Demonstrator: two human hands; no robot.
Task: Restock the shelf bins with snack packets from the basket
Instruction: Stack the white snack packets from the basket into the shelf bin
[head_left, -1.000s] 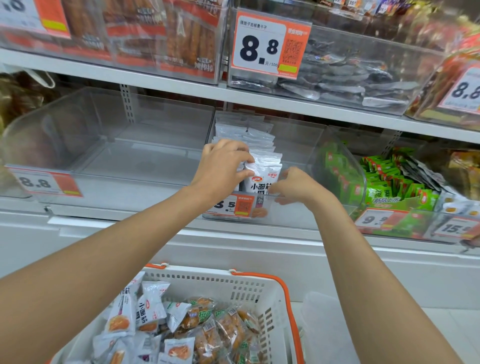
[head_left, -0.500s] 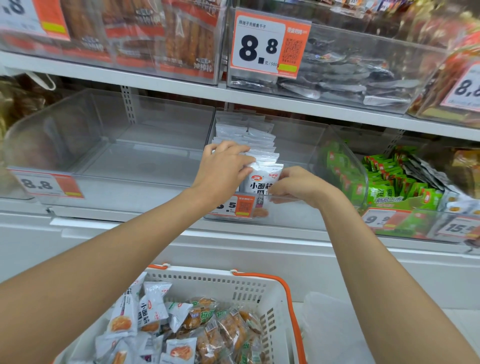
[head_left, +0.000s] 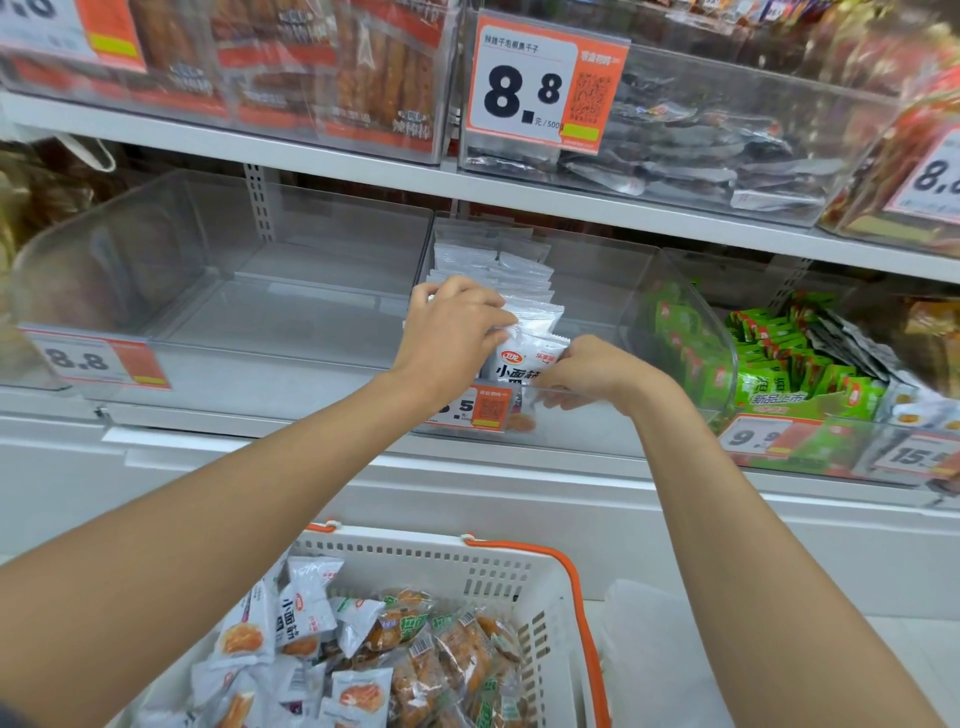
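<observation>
**Desk:** What are the hands doing?

**Operator:** I have the left hand (head_left: 452, 332) curled over the tops of the row of white packets (head_left: 519, 270), fingers across the top edges and thumb at the front. The right hand (head_left: 587, 374) is narrow, fingertips pinched on the right edge of the front packet (head_left: 524, 358), just behind the clear front wall of the middle bin (head_left: 571, 431).

**Desk:** And how does that packet sit?

**Operator:** Upright, printed face toward me, long axis vertical. The row runs straight back from it toward the shelf's rear. Both hands touch the stack. The left is above and slightly behind, the right below and beside.

**Desk:** So which way does the next move go?

**Operator:** My guess is down and back. The packet needs seating against the row, and the left hand is better placed to hold the row square while the right lets go.

**Desk:** Where's the rest of the stock?

**Operator:** In the basket (head_left: 415, 551) directly under my forearms, with more white packets in the basket (head_left: 306, 618) on its left side. That puts them nearer the left arm, though the right is the freer hand.
</observation>
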